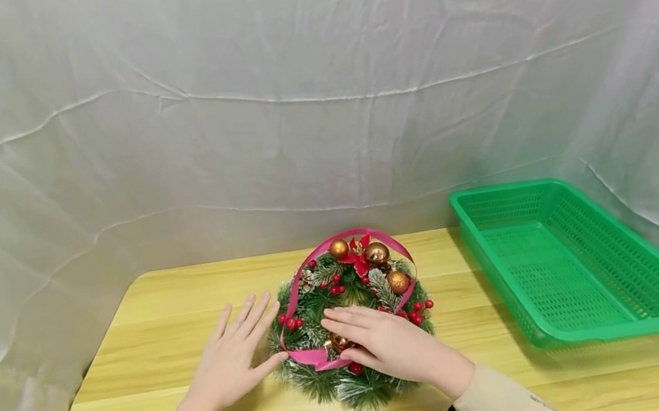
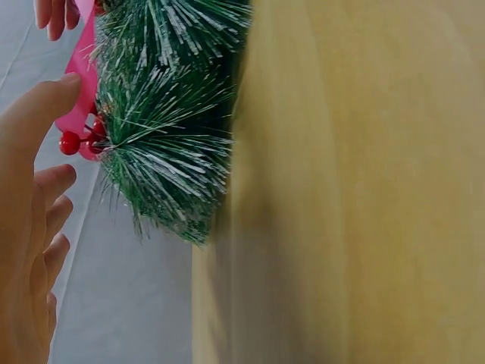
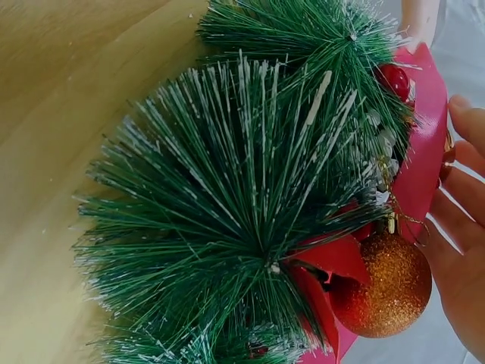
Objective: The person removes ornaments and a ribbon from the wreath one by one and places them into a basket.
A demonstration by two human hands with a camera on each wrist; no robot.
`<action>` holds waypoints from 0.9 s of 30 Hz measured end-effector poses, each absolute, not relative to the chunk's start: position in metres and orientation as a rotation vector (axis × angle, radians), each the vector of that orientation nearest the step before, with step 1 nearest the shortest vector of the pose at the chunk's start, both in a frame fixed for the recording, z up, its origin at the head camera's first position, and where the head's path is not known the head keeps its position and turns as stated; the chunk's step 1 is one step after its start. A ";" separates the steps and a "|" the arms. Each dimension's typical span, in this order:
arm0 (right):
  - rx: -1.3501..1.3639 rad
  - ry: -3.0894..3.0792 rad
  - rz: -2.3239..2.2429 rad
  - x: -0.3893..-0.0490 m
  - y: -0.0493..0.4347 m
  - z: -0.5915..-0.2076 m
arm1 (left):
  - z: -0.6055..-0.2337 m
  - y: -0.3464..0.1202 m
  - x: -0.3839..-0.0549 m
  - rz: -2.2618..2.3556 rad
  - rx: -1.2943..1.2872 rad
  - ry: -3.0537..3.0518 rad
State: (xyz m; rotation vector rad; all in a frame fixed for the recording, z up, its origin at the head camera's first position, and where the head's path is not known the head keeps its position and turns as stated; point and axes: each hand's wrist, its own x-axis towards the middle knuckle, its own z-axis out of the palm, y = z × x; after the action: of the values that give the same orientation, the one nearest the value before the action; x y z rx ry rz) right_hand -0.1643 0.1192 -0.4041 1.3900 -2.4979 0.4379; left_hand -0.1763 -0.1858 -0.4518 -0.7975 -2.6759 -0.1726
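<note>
A green Christmas wreath (image 1: 316, 379) with frosted tips lies on the table, dressed with red berries, golden baubles (image 1: 377, 253) and a red flower (image 1: 358, 255). A loop of pink ribbon (image 1: 309, 357) runs over it. My left hand (image 1: 231, 360) is spread at the wreath's left side, its thumb tip at the ribbon. Across the front of the wreath reaches my right hand (image 1: 387, 343), fingers extended over the ribbon and a shiny bauble (image 1: 341, 341) that they partly hide. In the right wrist view, a glittery orange bauble (image 3: 386, 284) hangs beside the right palm.
To the right stands a green plastic basket (image 1: 565, 334) with perforated walls, holding nothing visible. The light wooden table (image 1: 153, 342) backs onto a pale grey fabric curtain (image 1: 322, 150) that also hangs along both sides.
</note>
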 end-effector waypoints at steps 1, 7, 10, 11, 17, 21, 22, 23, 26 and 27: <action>1.387 -2.504 0.433 -0.165 0.119 -0.404 | -0.453 -0.186 -0.176 -0.173 -0.801 -2.677; 1.395 -2.524 0.448 -0.165 0.117 -0.404 | -0.457 -0.184 -0.174 -0.205 -0.807 -2.694; 1.406 -2.515 0.450 -0.166 0.117 -0.404 | -0.459 -0.184 -0.174 -0.214 -0.814 -2.687; 1.409 -2.513 0.450 -0.166 0.117 -0.404 | -0.460 -0.184 -0.175 -0.212 -0.817 -2.681; 1.423 -2.501 0.447 -0.167 0.116 -0.403 | -0.462 -0.184 -0.174 -0.224 -0.816 -2.677; 1.430 -2.493 0.446 -0.167 0.114 -0.404 | -0.462 -0.184 -0.174 -0.220 -0.817 -2.689; 1.430 -2.495 0.449 -0.167 0.114 -0.404 | -0.462 -0.184 -0.174 -0.219 -0.818 -2.692; 1.429 -2.498 0.453 -0.168 0.113 -0.404 | -0.462 -0.184 -0.174 -0.217 -0.819 -2.693; 1.432 -2.506 0.475 -0.169 0.113 -0.405 | -0.463 -0.185 -0.173 -0.213 -0.819 -2.701; 1.433 -2.507 0.482 -0.169 0.112 -0.405 | -0.463 -0.185 -0.173 -0.212 -0.819 -2.704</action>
State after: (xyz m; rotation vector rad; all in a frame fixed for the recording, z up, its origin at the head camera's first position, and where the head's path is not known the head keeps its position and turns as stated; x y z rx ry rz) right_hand -0.1688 0.1124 -0.4051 1.4333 -2.5073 0.4823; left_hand -0.1728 -0.1846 -0.4631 -0.8189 -2.7040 -0.2119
